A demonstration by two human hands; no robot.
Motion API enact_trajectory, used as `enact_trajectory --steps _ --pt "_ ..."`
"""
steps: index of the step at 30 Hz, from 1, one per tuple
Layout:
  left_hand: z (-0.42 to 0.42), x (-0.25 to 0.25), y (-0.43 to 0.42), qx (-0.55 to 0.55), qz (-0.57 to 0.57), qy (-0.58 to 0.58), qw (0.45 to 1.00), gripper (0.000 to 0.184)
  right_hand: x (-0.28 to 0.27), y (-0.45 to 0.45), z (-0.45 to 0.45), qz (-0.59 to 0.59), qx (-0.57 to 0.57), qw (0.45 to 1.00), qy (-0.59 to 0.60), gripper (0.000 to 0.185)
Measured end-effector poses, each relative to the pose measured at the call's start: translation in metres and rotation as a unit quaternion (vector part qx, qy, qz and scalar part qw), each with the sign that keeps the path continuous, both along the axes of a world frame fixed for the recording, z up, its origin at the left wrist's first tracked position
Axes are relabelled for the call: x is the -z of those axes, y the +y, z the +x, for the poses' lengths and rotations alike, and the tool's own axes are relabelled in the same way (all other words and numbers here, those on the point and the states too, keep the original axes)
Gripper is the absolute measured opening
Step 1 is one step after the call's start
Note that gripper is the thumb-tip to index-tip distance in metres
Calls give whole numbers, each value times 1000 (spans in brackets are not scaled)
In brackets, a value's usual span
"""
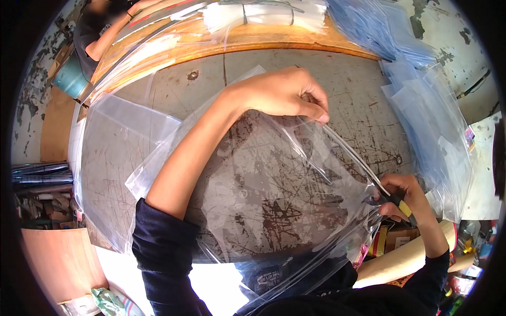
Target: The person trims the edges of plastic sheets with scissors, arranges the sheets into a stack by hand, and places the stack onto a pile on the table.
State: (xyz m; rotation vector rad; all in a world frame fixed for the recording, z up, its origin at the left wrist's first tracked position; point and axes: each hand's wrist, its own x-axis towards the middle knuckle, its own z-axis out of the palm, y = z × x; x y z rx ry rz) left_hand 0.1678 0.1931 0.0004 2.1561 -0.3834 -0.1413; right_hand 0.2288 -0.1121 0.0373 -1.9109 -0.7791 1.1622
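Note:
A large clear plastic sheet [274, 195] is stretched over the worn grey tabletop and hangs down past its near edge. My left hand [284, 95] reaches across it, thumb and fingers pinching the sheet's far corner. From that pinch a thin pale strip [353, 152] runs taut along the edge toward my right hand [403, 195]. My right fingers are closed round a tool with a black-and-yellow handle [405, 208]; its working end is lost among shiny folds of plastic, so its exact kind is unclear.
More clear sheets [126, 121] lie at the left. Bluish plastic sheets [432, 121] drape over the right side. A wooden board [184, 45] with a tied white bundle [263, 15] spans the back. Another person [97, 37] works at the far left, near a teal bucket [71, 79].

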Motion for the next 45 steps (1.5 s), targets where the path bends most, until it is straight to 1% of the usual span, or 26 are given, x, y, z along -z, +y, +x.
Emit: enact_trajectory --steps 1,3,4,6,10,17,19,20,21,22,25,27,28,30,31,33,35,36,37,39,40,42,43,45 --pt "0 1 0 3 -8 -9 1000 21 0 -1 1 0 0 1000 0 37" --pt "0 1 0 3 -8 -8 1000 21 -2 -2 4 -44 -25 998 -34 36" --pt "0 0 0 4 -7 -8 1000 21 -1 -2 4 -45 -25 998 -34 36" --pt "-1 -1 -1 1 -9 -5 1000 21 3 -2 0 7 -5 1000 -11 34" --pt "0 0 1 1 -14 -12 1000 20 0 2 -7 10 11 1000 -15 32" --pt "0 2 2 4 -31 -16 999 20 3 -3 -4 -23 12 999 -25 34" --pt "-2 -1 0 -17 -20 -16 1000 20 7 -6 -1 -27 4 999 -36 36" --pt "-3 -3 0 -18 -19 -16 1000 20 10 -8 0 7 6 999 -33 37" --pt "-5 -6 0 -20 13 -39 999 19 12 -9 0 40 7 999 -31 39" --pt "-6 -8 0 -21 45 -63 997 19 12 -9 1 41 7 999 -31 39" --pt "-5 -8 0 0 34 -68 997 17 4 -9 0 68 24 997 -38 42" --pt "-4 -5 -5 16 28 -76 997 16 -1 -9 -3 23 73 996 -43 44" --pt "-3 -5 -7 32 23 -84 996 15 1 -10 -1 24 73 996 -43 44" --pt "-1 -6 -10 35 22 -94 995 13 8 -15 3 -7 42 969 -243 46" --pt "0 -7 -11 37 20 -104 994 12 5 -14 2 -4 45 969 -243 46" --pt "-1 -9 -11 37 33 -114 992 11 -3 -10 2 -67 29 953 -293 46" --pt "-2 -10 -12 37 48 -123 991 10 -7 -6 2 -58 41 948 -311 46" --pt "-2 -9 -12 14 59 -126 990 9 -8 -4 2 -53 50 941 -331 45" --pt "-2 -9 -12 -9 71 -129 989 9 -7 -2 2 -47 52 941 -330 45" --pt "-1 -9 -11 -15 86 -139 986 9 -2 2 3 -36 111 965 -237 44" --pt "-1 -8 -11 -20 96 -147 984 9 3 5 2 -31 112 965 -236 44" --pt "-1 -5 -15 -20 102 -161 982 10 13 15 -3 121 141 963 -196 40" --pt "-1 -6 -18 -21 104 -174 979 11 15 19 -6 126 144 962 -195 40" --pt "0 -6 -20 1 134 -190 973 10 18 27 -10 143 98 982 -75 36"
